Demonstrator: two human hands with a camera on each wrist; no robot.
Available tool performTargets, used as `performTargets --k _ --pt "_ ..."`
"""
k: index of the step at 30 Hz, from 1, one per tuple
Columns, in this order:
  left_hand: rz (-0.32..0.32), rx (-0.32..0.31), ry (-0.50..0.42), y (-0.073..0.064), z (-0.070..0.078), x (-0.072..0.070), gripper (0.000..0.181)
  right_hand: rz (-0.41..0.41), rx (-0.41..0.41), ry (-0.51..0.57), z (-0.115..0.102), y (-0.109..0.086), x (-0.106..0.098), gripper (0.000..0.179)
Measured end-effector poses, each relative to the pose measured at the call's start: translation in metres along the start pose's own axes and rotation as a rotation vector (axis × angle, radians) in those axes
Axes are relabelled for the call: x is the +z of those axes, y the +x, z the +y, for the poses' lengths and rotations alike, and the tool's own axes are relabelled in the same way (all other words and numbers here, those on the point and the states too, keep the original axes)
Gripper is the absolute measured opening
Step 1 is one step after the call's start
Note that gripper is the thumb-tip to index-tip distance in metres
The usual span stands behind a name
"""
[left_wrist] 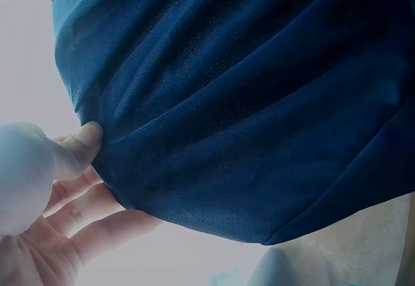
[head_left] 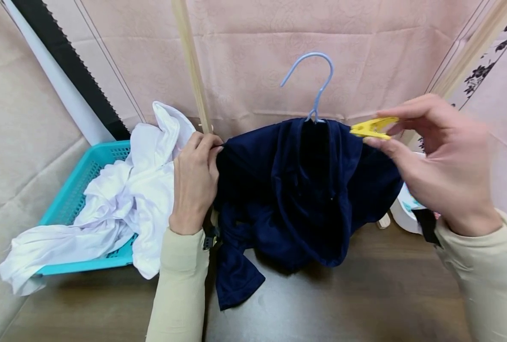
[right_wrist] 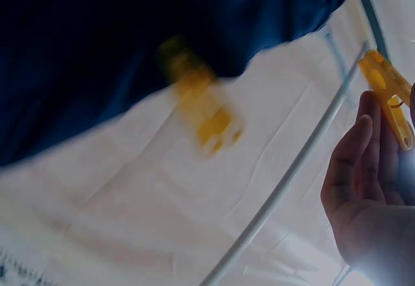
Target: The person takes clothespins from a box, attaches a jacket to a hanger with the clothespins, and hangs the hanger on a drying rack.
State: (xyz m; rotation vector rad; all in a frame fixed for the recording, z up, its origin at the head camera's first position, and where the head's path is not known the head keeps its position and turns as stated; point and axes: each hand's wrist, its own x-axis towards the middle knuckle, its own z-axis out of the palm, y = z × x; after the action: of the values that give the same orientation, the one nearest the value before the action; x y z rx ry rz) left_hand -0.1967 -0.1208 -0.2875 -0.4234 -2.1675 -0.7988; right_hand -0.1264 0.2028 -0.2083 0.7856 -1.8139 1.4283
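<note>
A navy hooded garment (head_left: 253, 166) hangs on a light-blue hanger (head_left: 317, 95), whose hook stands up from the neck opening. At its left shoulder, my left hand (head_left: 195, 183) pinches the cloth between thumb and fingers; the left wrist view shows the navy cloth (left_wrist: 227, 130) stretched from that grip. My right hand (head_left: 450, 152) pinches a yellow clothespin (head_left: 373, 128) by its handles, beside the right shoulder. In the right wrist view this clothespin (right_wrist: 389, 98) is in the fingers, and a second, blurred yellow clothespin (right_wrist: 201, 104) shows at the garment's edge.
At the left, a turquoise basket (head_left: 71, 190) holds white clothing (head_left: 146, 190) that spills over its rim. Wooden posts (head_left: 193, 71) stand before a pink curtain (head_left: 253, 57). A white container (head_left: 403, 209) sits behind my right hand on the brown table (head_left: 386, 285).
</note>
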Motion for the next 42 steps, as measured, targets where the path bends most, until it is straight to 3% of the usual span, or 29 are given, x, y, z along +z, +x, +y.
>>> performTargets --k 2,7,9,13,17,26,30,36,42 --pt "0.005 0.002 0.004 0.000 0.000 0.000 0.014 -0.048 -0.021 -0.036 -0.003 0.005 0.015 0.029" --pt "-0.001 0.010 0.020 0.000 0.002 0.000 0.015 -0.193 -0.111 -0.246 -0.003 0.020 0.050 0.021" --pt "-0.007 0.013 0.022 0.000 0.002 0.000 0.015 -0.252 -0.134 -0.248 -0.001 0.026 0.065 0.018" --pt "-0.012 0.009 0.022 0.000 0.003 0.000 0.014 -0.352 -0.128 -0.214 0.002 0.039 0.096 0.013" --pt "-0.014 0.007 0.012 0.001 0.004 -0.001 0.012 -0.439 -0.099 -0.263 0.004 0.054 0.121 0.011" --pt "0.005 0.041 -0.001 0.000 0.005 -0.001 0.014 -0.617 -0.060 -0.410 0.013 0.060 0.154 0.013" --pt "0.025 0.055 -0.012 0.000 0.005 -0.001 0.015 -0.682 -0.059 -0.508 0.017 0.057 0.160 0.019" --pt "0.032 0.057 -0.020 0.000 0.005 0.000 0.014 -0.688 -0.052 -0.579 0.007 0.055 0.148 0.055" --pt "0.027 0.054 -0.027 0.000 0.006 0.001 0.014 -0.490 -0.159 -0.496 -0.007 0.049 0.110 0.032"
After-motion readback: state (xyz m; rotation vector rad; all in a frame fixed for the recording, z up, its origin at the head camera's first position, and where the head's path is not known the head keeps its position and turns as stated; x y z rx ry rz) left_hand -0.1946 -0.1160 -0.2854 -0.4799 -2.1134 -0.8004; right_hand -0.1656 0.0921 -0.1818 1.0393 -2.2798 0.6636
